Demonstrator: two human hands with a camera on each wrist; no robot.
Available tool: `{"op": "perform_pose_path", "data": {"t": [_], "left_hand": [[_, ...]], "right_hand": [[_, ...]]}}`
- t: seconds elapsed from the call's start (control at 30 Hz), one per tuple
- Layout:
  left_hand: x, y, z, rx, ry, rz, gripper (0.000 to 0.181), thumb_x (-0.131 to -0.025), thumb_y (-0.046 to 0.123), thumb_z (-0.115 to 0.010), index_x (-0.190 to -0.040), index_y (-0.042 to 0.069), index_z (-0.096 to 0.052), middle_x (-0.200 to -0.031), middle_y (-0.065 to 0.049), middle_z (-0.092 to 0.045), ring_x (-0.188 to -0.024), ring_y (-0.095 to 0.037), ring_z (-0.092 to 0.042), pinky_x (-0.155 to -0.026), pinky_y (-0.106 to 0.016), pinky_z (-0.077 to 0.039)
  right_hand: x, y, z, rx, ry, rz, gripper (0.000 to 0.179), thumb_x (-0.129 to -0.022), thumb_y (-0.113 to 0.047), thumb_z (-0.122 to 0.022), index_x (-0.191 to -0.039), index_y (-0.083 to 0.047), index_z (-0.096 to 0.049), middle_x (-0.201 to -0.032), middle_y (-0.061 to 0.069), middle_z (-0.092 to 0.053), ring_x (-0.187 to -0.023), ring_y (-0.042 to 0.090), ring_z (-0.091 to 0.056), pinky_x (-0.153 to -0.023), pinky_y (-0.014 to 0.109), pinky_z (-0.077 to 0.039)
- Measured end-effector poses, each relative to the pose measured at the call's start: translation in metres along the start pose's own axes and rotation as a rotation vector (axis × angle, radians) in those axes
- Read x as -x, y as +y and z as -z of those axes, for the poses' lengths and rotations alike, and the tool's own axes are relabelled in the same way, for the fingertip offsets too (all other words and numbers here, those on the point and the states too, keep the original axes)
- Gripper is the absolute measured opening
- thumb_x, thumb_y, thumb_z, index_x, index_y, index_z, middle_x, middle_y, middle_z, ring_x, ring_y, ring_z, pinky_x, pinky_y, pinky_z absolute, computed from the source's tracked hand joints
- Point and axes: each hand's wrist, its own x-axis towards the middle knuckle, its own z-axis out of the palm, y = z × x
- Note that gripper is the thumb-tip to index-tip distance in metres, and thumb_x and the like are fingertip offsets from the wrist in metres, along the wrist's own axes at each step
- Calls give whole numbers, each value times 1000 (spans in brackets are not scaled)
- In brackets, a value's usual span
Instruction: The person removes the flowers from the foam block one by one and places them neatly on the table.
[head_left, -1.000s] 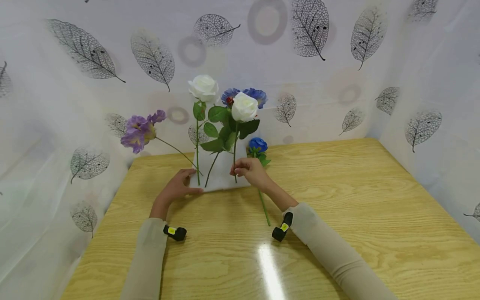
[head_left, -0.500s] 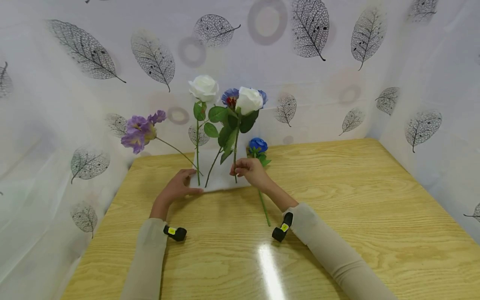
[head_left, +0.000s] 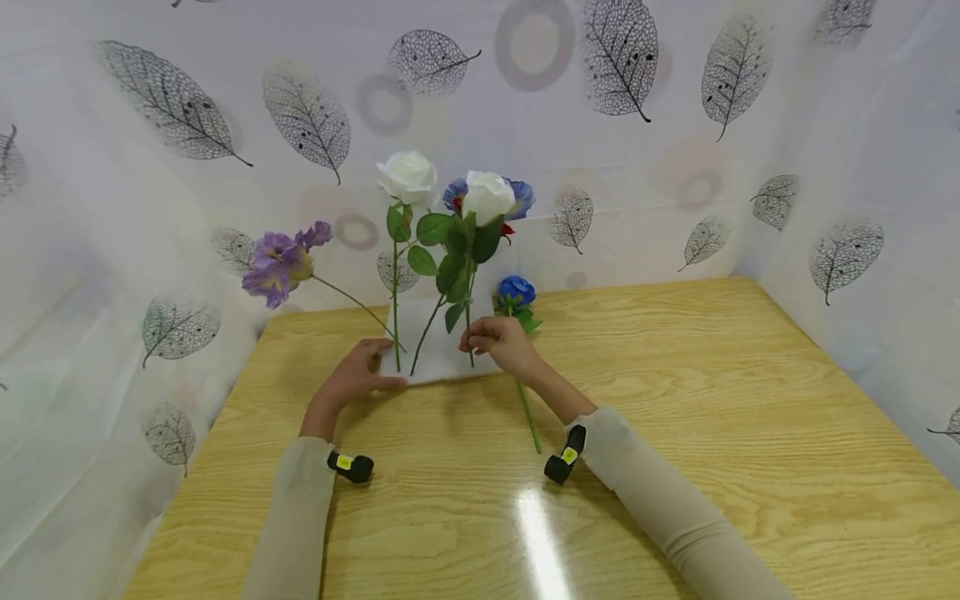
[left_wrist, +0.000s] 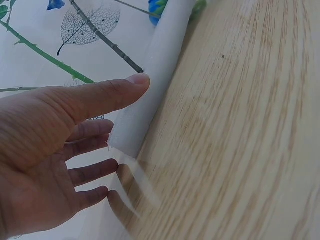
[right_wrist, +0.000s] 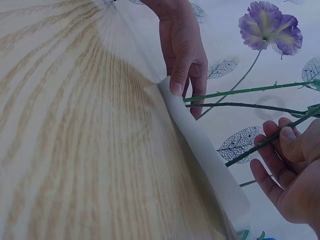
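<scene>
My right hand (head_left: pixel 506 343) pinches the green stem of a white rose (head_left: pixel 489 200) between thumb and fingers. The stem stands upright at the right part of a white foam-like block (head_left: pixel 450 358). My left hand (head_left: pixel 352 371) rests at the block's left front corner. In the left wrist view, its thumb (left_wrist: pixel 117 92) lies along the block's near edge (left_wrist: pixel 162 60), fingers loosely extended past its left end. A second white rose (head_left: pixel 407 177), a dark stem (head_left: pixel 423 337) and a leaning purple flower (head_left: pixel 273 262) stand at the block's left side.
A blue rose (head_left: pixel 516 290) with a long stem lies on the wooden table (head_left: pixel 675 400), right of the block. A blue-violet flower (head_left: pixel 521 198) and a bit of red show behind the held rose. Leaf-printed sheeting (head_left: pixel 637 183) encloses the back and sides.
The held white rose has turned on its stem: its bloom faces another way and its leaves have swung round. Both hands have stayed in place.
</scene>
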Motion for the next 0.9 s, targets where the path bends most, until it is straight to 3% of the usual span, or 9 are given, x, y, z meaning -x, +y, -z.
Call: {"op": "perform_pose_path", "data": {"t": [0.3, 0.5, 0.6, 0.9], "left_hand": [[1, 0, 0, -4, 4, -19, 87, -89, 29, -81, -157, 0, -35, -160, -26, -32, -146, -47, -33, -121, -62, -29], [1, 0, 0, 6, -6, 0, 89, -89, 32, -81, -158, 2, -34, -161, -24, -30, -148, -46, -31, -121, -62, -29], [0, 0, 0, 12, -2, 8, 90, -88, 33, -82, -158, 2, -34, -161, -24, -30, -149, -46, -29, -121, -62, -28], [0, 1, 0, 24, -10, 1, 92, -87, 35, -82, -158, 2, -33, -161, -24, -30, -147, -47, -31, -120, -63, -30]], "right_hand": [[1, -1, 0, -8, 32, 4, 16, -100, 0, -60, -105, 10, -71, -103, 24, -75, -93, 19, -74, -90, 56, -58], [0, -3, 1, 24, 58, 36, 13, -97, 0, -66, -103, 9, -72, -101, 24, -76, -89, 17, -75, -79, 33, -61], [0, -5, 2, 14, 58, 43, 11, -95, 1, -67, -102, 9, -71, -100, 25, -75, -86, 12, -74, -78, 27, -61], [3, -11, 3, -50, 38, 46, 11, -95, 4, -66, -102, 11, -70, -101, 27, -74, -85, 12, -74, -81, 35, -63]]}}
